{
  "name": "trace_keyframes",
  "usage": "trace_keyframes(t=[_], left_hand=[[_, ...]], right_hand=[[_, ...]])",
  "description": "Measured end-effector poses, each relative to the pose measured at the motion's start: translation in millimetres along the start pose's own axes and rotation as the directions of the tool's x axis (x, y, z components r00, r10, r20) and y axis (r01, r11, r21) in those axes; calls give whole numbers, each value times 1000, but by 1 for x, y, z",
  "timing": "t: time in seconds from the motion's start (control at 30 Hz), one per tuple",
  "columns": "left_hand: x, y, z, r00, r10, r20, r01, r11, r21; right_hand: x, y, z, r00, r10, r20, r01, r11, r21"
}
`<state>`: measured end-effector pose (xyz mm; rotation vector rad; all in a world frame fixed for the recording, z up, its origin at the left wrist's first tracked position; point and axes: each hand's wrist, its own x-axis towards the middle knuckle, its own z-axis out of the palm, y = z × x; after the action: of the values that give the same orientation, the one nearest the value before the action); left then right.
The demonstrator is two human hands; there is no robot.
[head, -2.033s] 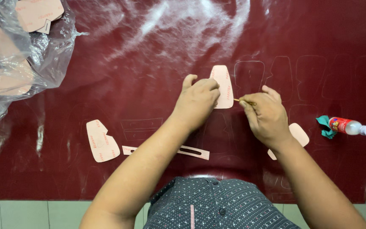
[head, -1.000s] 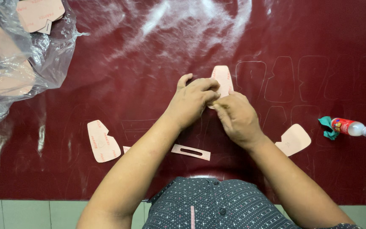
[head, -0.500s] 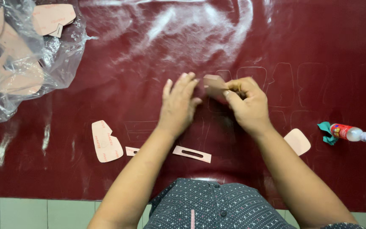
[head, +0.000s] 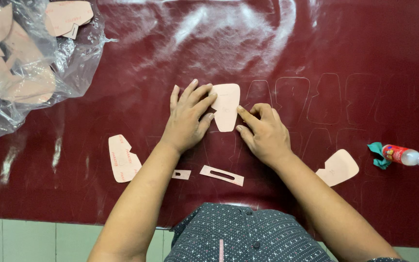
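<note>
At the bottom centre of the frame a dark dotted shirt [head: 241, 237] is seen, and both forearms are stretched up from it over a dark red sheet [head: 122, 87]. Just above the shirt a narrow slotted strip [head: 221, 175] and a small rectangular piece [head: 182, 174] are laid flat. A larger pink pattern piece [head: 123, 158] is placed at lower left, and another rounded piece [head: 338, 167] at lower right. Near the right edge a small bottle [head: 407, 156] is laid on its side, touching a green cloth [head: 376, 154]. In the centre, the tongue-shaped template [head: 226, 106] is pressed flat on the sheet. The left hand [head: 187, 119] is spread open, its fingertips on the template's left edge. The right hand [head: 264, 133] is half curled, its fingertips touching the lower right edge; nothing is grasped. Faint traced outlines [head: 326, 99] are seen to the right. At upper left, more pieces are kept in a clear plastic bag [head: 30, 63].
</note>
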<state>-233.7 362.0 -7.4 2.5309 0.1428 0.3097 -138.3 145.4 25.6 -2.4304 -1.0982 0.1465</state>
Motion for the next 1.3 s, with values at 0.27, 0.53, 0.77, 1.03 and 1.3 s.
trace_keyframes(t=[0.27, 0.53, 0.77, 1.03, 1.3], left_hand=[[4, 6, 5, 997, -21, 74, 8, 984, 178], [2, 4, 8, 998, -24, 51, 15, 985, 170], [2, 5, 8, 999, -9, 45, 0, 979, 206], [4, 6, 8, 997, -24, 69, 8, 976, 219], [4, 7, 6, 997, -22, 69, 5, 973, 229]], right_hand=[[0, -2, 3, 1000, 10, -19, -10, 999, -46], [0, 0, 2, 1000, -2, 0, 2, 999, -52], [0, 0, 2, 1000, -15, -6, 15, 998, -59], [-2, 5, 6, 1000, -13, 21, 14, 999, -52], [-14, 10, -1, 998, -45, -46, 46, 999, 21]])
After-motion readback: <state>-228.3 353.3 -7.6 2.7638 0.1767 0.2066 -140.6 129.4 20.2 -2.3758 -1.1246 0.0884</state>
